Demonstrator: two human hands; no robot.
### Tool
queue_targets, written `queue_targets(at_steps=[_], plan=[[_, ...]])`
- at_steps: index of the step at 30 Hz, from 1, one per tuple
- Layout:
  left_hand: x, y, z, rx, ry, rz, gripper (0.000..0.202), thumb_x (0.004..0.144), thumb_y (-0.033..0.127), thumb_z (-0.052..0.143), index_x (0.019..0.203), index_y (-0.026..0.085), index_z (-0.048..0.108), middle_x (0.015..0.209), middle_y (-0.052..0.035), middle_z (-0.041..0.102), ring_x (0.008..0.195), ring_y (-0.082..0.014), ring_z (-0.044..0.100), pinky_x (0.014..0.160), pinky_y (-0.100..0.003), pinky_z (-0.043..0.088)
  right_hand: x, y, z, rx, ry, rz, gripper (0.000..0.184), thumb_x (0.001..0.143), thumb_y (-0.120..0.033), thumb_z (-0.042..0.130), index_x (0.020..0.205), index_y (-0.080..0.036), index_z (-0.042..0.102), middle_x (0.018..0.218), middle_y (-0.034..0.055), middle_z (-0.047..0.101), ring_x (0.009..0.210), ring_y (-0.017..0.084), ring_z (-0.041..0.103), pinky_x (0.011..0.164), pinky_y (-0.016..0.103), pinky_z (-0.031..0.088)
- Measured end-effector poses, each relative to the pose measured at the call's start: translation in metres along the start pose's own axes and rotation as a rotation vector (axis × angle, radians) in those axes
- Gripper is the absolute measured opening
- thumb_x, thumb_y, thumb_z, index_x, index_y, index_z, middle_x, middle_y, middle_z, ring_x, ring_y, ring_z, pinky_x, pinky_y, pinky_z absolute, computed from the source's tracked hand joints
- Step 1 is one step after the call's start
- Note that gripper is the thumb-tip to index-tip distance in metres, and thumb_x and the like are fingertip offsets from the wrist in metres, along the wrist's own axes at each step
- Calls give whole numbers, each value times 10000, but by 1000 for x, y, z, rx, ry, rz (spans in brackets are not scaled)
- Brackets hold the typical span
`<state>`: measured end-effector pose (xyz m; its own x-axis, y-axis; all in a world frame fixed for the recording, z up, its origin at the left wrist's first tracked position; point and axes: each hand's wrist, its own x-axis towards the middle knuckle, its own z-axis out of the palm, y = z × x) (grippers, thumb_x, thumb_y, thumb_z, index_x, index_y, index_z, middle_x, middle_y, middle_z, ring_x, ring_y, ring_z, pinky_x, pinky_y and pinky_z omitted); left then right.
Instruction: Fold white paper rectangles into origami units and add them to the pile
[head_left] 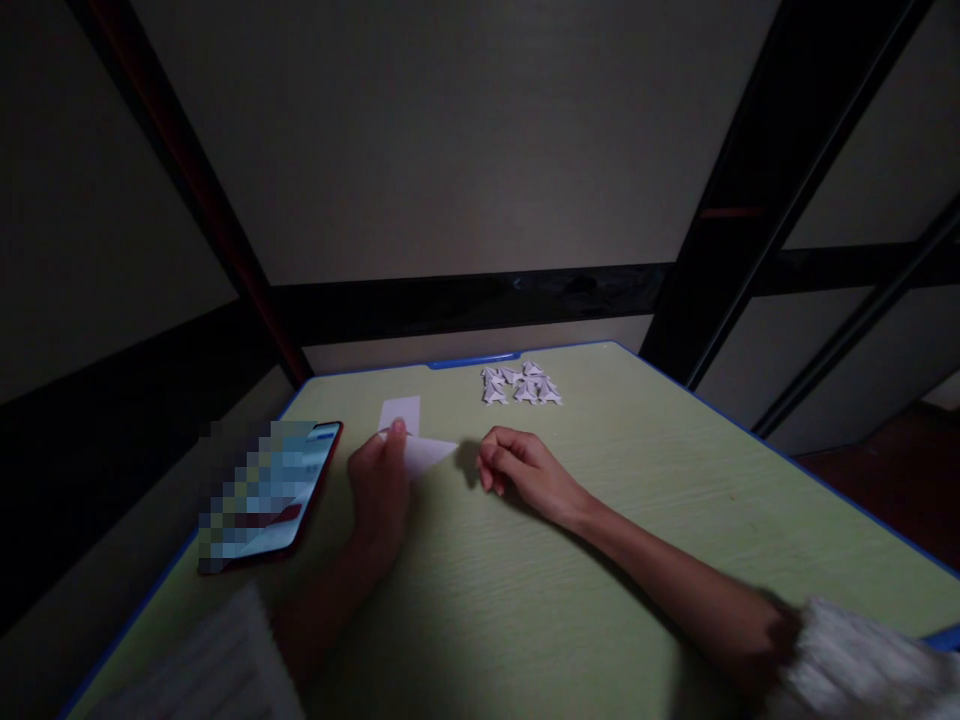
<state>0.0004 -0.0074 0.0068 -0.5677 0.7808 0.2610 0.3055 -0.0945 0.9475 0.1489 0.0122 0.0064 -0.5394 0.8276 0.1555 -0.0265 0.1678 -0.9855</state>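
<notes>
A small sheet of white paper (429, 455), partly folded with a pointed flap toward the right, is pinched in my left hand (380, 480). The thumb presses on top of it near the fold. My right hand (525, 468) rests by the table surface just right of the paper's tip, apart from it. Its fingers are curled in, and nothing shows in them. Beyond the right hand, several small folded white paper figures (527, 388) stand in a close group near the table's far edge.
A phone (289, 510) with a lit, partly blurred screen lies at the left of the light green table (637, 440). The table has a blue rim (474, 361). Dark-banded panels (465, 150) rise behind it and at both sides.
</notes>
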Motion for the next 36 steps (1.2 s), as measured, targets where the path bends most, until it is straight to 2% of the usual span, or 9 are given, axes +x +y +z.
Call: queue_targets(at_steps=[5, 9, 12, 15, 17, 19, 23, 29, 36], plan=[[-12, 1, 9, -47, -283, 144, 341, 710, 316, 451, 410, 165, 391, 377, 57, 352, 388, -67, 341, 397, -198, 260, 0, 4, 1, -56, -21, -25, 242, 749, -314, 455, 579, -143, 444, 448, -53, 424, 390, 40, 335, 392, 171, 249], [-15, 3, 10, -82, -449, 82, 287, 697, 314, 473, 471, 144, 523, 402, 29, 492, 411, -82, 445, 446, -197, 337, 4, 7, -5, 18, 199, -105, 277, 721, -347, 489, 537, -151, 422, 424, -62, 396, 380, 39, 307, 381, 175, 226], [-20, 6, 11, -72, -705, -4, 245, 674, 302, 485, 508, 138, 560, 446, 11, 551, 427, -92, 482, 464, -204, 364, 6, 6, -8, 84, 320, -107, 286, 693, -352, 514, 519, -160, 392, 420, -69, 372, 372, 37, 307, 366, 172, 225], [-25, 8, 11, -40, -873, 11, 278, 675, 293, 470, 441, 145, 502, 408, 22, 508, 415, -85, 464, 455, -201, 348, 3, 4, -6, 54, 192, -46, 286, 689, -354, 508, 515, -165, 385, 424, -67, 370, 360, 40, 321, 350, 171, 233], [-26, 9, 11, -46, -888, 24, 306, 687, 299, 438, 418, 155, 452, 381, 33, 471, 392, -79, 441, 438, -199, 333, 1, 2, -3, 23, 51, -15, 288, 698, -358, 493, 516, -167, 378, 423, -63, 378, 365, 46, 347, 354, 174, 250], [-26, 9, 11, -63, -878, 15, 305, 690, 306, 423, 421, 162, 419, 368, 44, 441, 370, -72, 411, 415, -196, 310, -1, 1, -1, 3, 37, -23, 290, 709, -361, 478, 520, -168, 373, 430, -66, 358, 372, 42, 333, 356, 171, 240], [-22, 8, 11, -118, -857, -36, 292, 666, 322, 424, 422, 177, 358, 349, 67, 372, 341, -59, 344, 368, -188, 260, -2, 0, -3, -17, 142, -83, 293, 716, -376, 480, 537, -159, 395, 454, -69, 333, 393, 37, 300, 365, 168, 221], [-21, 10, 12, -121, -880, -31, 278, 667, 303, 403, 428, 162, 415, 349, 46, 425, 341, -60, 380, 393, -191, 305, 2, 5, -4, 96, 296, -114, 279, 713, -372, 494, 553, -166, 393, 453, -69, 356, 388, 44, 307, 369, 175, 227], [-20, 6, 14, -186, -878, -103, 174, 606, 251, 415, 466, 157, 458, 330, 62, 414, 307, -53, 365, 346, -175, 265, 13, 17, -18, 270, 617, -197, 243, 677, -314, 539, 538, -161, 411, 469, -70, 327, 416, 48, 275, 405, 184, 210]])
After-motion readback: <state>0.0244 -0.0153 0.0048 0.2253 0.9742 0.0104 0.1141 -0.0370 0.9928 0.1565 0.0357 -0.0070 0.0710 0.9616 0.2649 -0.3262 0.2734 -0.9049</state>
